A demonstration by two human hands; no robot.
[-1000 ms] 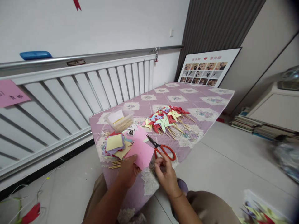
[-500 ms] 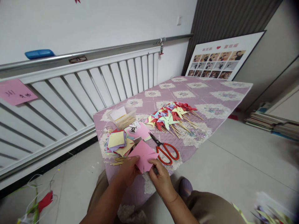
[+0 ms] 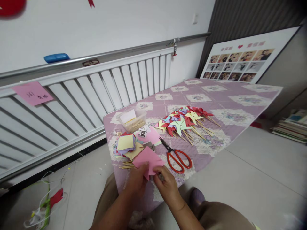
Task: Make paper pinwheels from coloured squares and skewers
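A pink paper square (image 3: 146, 157) with cuts from its corners is held over the near end of the table. My left hand (image 3: 139, 177) grips its lower left side, thumb on top. With bent fingers, my right hand (image 3: 165, 181) pinches the paper's right corner; whatever else may be in that palm is hidden. Scissors with red handles (image 3: 176, 156) lie just right of the paper. To its left sit a stack of coloured paper squares (image 3: 126, 142), a yellow cut paper (image 3: 134, 151) and several thin sticks (image 3: 126, 164).
Finished paper pinwheels on sticks (image 3: 183, 123) lie mid-table. A clear plastic box (image 3: 131, 119) of sticks stands at the left edge, near a pink sheet (image 3: 151, 135). A white radiator (image 3: 115, 84) runs along the wall. A photo board (image 3: 249, 56) leans at the far end.
The camera view has turned left, so everything sits farther right. The right hand has brought the paper's right corner inward a little. The left hand keeps its hold.
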